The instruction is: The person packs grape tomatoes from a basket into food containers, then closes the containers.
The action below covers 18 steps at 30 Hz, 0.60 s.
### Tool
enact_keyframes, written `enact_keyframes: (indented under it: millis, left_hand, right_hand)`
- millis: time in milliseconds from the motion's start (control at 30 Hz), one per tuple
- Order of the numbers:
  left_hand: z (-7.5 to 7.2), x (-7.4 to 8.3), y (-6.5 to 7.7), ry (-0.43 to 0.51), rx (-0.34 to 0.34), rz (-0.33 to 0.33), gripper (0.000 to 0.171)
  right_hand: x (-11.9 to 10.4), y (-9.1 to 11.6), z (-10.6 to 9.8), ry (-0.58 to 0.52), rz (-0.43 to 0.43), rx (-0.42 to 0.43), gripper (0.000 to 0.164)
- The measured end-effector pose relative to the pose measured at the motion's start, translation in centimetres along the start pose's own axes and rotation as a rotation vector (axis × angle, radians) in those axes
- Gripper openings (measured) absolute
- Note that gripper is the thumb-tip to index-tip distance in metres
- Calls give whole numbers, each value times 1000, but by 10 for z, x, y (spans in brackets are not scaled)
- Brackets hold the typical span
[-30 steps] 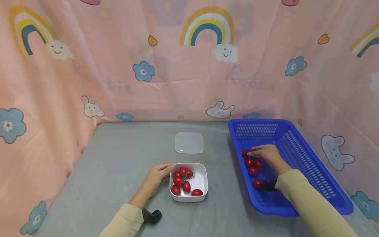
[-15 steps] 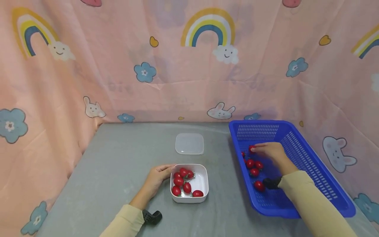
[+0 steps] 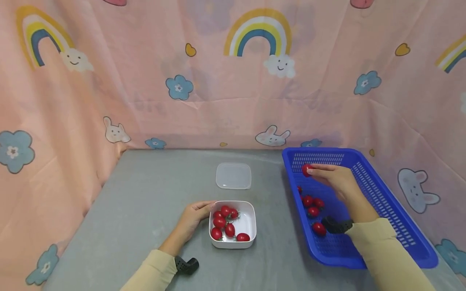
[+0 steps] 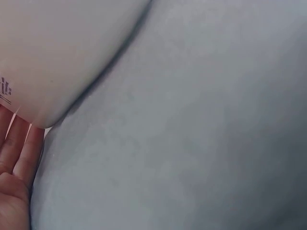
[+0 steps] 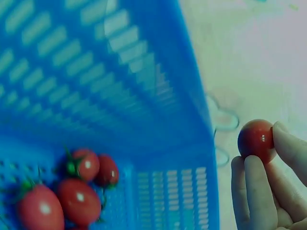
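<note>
- right hand's grip (image 3: 337,181) pinches a tomato (image 3: 306,170) over the blue basket (image 3: 338,261)
- left hand's straight fingers (image 4: 29,151) touch the white box (image 3: 233,245)
- only the left wrist view shows the box's purple print (image 4: 5,88)

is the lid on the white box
No, the lid lies on the table beyond the white box, whose tomatoes show through its open top.

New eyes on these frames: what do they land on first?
Probably the blue basket on the right, where the right hand pinches a red tomato. Next, the white box of tomatoes near centre, the left hand touching its left side. Behind everything, the pink curtain with rainbows.
</note>
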<state>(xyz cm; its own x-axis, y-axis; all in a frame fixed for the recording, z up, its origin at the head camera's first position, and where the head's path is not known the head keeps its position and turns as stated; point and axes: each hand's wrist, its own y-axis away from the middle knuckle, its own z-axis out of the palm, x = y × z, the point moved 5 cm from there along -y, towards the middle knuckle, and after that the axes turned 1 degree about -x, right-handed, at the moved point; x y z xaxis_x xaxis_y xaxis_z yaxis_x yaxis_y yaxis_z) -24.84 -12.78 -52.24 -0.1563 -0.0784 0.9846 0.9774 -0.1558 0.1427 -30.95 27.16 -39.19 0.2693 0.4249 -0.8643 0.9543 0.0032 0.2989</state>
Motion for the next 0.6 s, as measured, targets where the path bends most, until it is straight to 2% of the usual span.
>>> enact_keyframes:
  millis: [133,433,600]
  left_hand:
    - [-1,0,2,2,22,-21,38]
    - [-2,0,-1,-12,34,-15,36]
    - [0,1,-1,-4,39,-9,35]
  right_hand:
    - [-6,9,10,-43,-36,-29,77]
    - [-21,26,18,-90,-82,-40,67]
    - [-32,37,29,-117,-127,-77,63]
